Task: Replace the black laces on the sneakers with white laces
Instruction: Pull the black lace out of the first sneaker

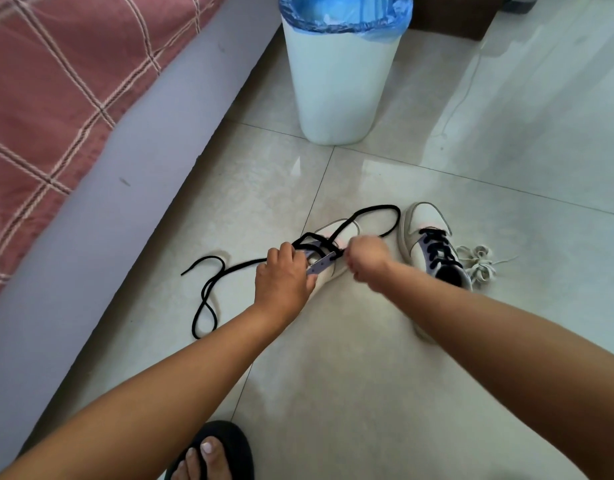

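Gripping: left hand [283, 277] fingers curled on near sneaker [333, 268].
Right hand [366, 256]: fist pinching black lace [208, 289].

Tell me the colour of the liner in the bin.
Blue: the bin liner folds over the white bin's rim, clearest in the head view.
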Motion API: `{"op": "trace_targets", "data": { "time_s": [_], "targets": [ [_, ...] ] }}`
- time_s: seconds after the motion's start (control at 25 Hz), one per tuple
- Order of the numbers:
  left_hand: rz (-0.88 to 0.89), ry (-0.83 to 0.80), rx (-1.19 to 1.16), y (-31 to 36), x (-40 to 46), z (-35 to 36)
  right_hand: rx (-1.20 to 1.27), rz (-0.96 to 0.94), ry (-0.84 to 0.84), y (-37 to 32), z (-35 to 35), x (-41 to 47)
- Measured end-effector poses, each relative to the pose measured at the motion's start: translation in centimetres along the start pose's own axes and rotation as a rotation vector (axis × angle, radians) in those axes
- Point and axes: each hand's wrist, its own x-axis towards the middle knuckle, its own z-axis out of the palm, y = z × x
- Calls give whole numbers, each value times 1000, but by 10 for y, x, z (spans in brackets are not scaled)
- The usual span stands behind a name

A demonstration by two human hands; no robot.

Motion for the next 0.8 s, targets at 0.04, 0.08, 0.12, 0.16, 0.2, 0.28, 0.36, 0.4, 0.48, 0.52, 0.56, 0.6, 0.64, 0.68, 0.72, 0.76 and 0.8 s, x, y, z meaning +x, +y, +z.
{"op": "trace_targets", "data": {
  "time_s": [0.04,0.08,0.12,0.16,0.2,0.28,0.36,0.4,0.48,0.52,0.56,0.6,0.64,0.68,0.72,0.76,0.8],
  "targets": [
    [1,-3,3,-2,0,0,51,13,99,2,-21,9],
    [4,0,1,-5,-1,1,198,37,163,3,-44,13],
    [3,0,-2,-7,-1,2,332,36,229,4,-63,10],
    [0,1,-6,-9,-1,3,420,60,242,6,-72,7],
    [-6,0,-10,-9,-1,3,428,94,179,9,-70,0],
    [-13,2,-14,-7,-1,3,364,135,-12,12,-43,-20],
    [-17,9,-18,-3,-2,2,334,157,-196,12,-9,-31],
    [-16,16,-15,-2,-2,2,370,140,-240,8,5,-31],
    [-9,20,-9,-4,-1,2,446,95,-181,-1,21,-23],
    [-6,17,-11,-5,-2,1,440,62,-129,-3,26,-18],
    [-2,20,-10,-6,-3,3,409,29,-73,-4,28,-13],
    [0,22,-9,-7,-3,4,357,-8,-14,-3,28,-10],
    [5,28,-17,-7,-3,5,309,-24,51,0,23,-5],
    [16,35,-36,-7,-3,4,290,-18,134,2,13,-1],
    [29,50,-49,-8,-3,3,300,-6,230,4,-2,2],
    [41,65,-53,-8,-3,2,344,10,334,6,-19,4],
    [52,69,-46,-8,-3,2,395,27,440,6,-38,7]
  ]
}}
